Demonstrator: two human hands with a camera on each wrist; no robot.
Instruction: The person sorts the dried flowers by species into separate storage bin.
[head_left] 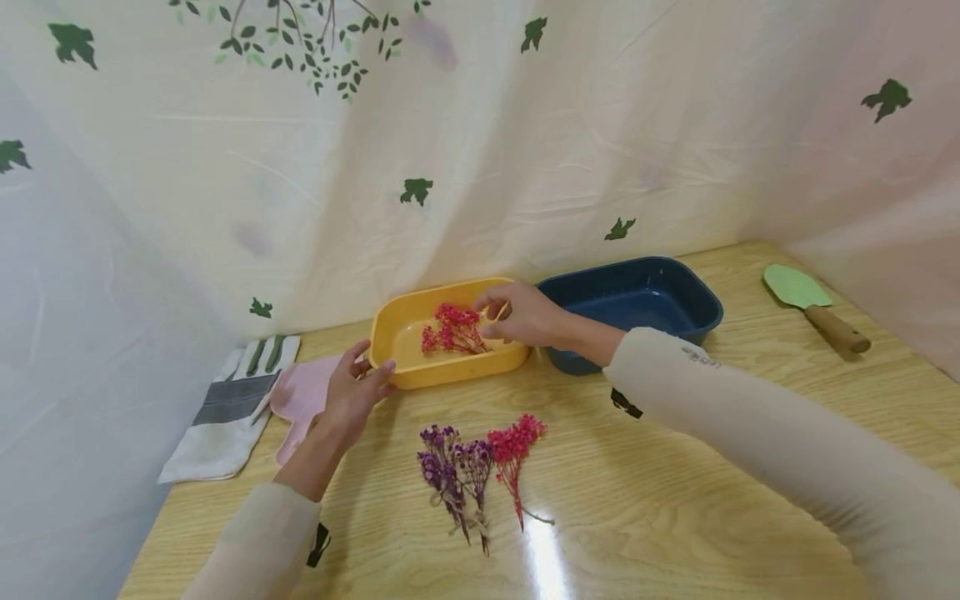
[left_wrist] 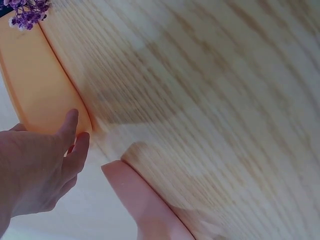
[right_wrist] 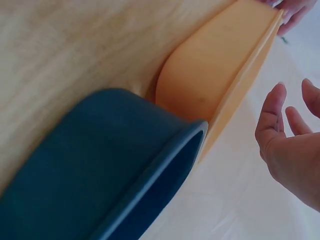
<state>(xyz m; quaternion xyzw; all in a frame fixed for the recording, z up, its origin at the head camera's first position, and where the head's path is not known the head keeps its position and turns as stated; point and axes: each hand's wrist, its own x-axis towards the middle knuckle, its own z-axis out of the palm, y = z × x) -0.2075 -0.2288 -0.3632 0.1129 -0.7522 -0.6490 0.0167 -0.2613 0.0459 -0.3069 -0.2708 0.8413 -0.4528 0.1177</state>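
My left hand (head_left: 348, 400) is at the near left corner of a yellow tub (head_left: 457, 372), its thumb and fingers spread and touching it. A bunch of red dried flowers (head_left: 453, 327) lies inside the tub. Over the tub's right end is my right hand (head_left: 517, 312), fingers bent beside the flower stems. The right wrist view shows nothing between the fingers of that right hand (right_wrist: 290, 145). Two bunches of purple dried flowers (head_left: 442, 467) and another red bunch (head_left: 516, 446) lie on the table in front of the tub.
A dark blue tub (head_left: 630, 312) adjoins the yellow one on the right. Farther right lies a green trowel (head_left: 798, 287) with a wooden handle. At left are a pink scoop-shaped tool (head_left: 303, 392) and white-and-grey gloves (head_left: 232, 417). Behind hangs a leaf-patterned curtain (head_left: 480, 125).
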